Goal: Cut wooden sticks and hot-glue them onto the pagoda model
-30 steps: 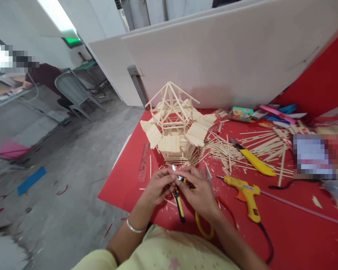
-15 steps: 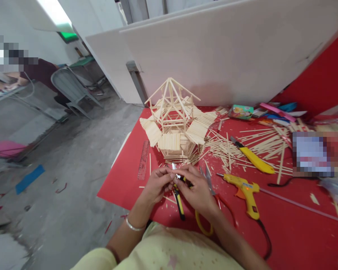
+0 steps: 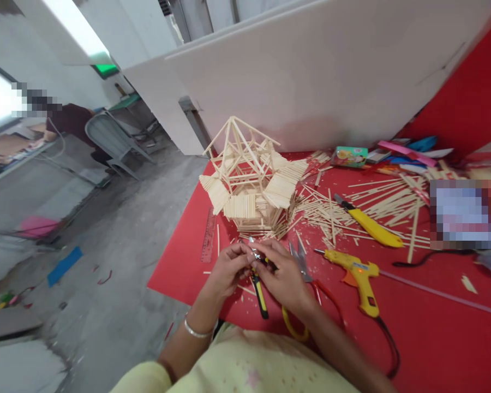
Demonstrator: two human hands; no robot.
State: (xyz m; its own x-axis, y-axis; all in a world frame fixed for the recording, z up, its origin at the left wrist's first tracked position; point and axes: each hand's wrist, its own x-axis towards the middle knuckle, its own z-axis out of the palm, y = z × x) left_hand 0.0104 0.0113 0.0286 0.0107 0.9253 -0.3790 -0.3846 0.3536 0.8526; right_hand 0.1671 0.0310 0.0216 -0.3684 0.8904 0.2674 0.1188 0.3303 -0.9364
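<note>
In front of the stick model, my left hand (image 3: 233, 266) and my right hand (image 3: 281, 273) meet, fingertips pinched together. My right hand is closed around pliers with yellow-and-black handles (image 3: 261, 299); one handle points down toward me, the other is mostly under my fingers. Their metal head shows between the two hands. My left fingers are closed at the pliers' head, on something too small or hidden to make out. Just beyond stands a pavilion-like model (image 3: 245, 185) of thin wooden sticks, with an open peaked frame and slatted panels. Scissors (image 3: 300, 262) lie partly beneath my right hand.
On the red tabletop (image 3: 433, 338) lie a yellow glue gun (image 3: 362, 278), a yellow utility knife (image 3: 374, 226), loose sticks (image 3: 393, 202) and a clear ruler (image 3: 207, 237). A white board (image 3: 311, 87) stands behind. Another person (image 3: 71, 125) sits far left by a chair (image 3: 110, 139).
The camera view has shifted slightly, and the model looks turned or tilted a little to the left. My hands keep nearly the same pinched pose at the pliers.
</note>
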